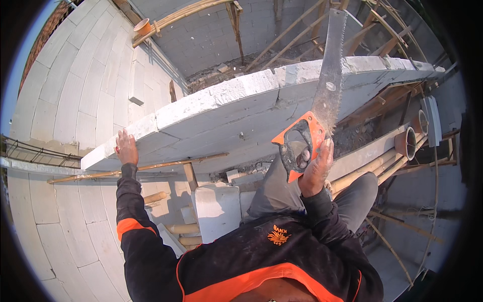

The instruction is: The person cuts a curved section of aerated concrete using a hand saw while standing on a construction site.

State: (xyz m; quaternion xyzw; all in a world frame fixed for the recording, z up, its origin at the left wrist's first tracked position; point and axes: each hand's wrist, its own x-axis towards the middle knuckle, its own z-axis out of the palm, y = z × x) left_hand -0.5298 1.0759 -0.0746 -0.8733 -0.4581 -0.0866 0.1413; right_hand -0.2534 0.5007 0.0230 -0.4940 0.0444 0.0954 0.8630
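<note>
My right hand [317, 168] grips the orange and black handle of a hand saw [329, 75]. Its long toothed blade points up and away, crossing the top of a wall of white blocks [226, 113]. My left hand [126, 147] lies flat on the left end of that wall's top block, fingers spread. Both sleeves are black with orange stripes. My grey-trousered knee is bent below the saw handle.
A taller white block wall [85, 75] rises on the left. Bamboo poles [372, 168] and scaffold timbers run on the right and behind. Loose white blocks [217, 209] lie below my chest. Orange pipe ends [405, 143] sit at the right.
</note>
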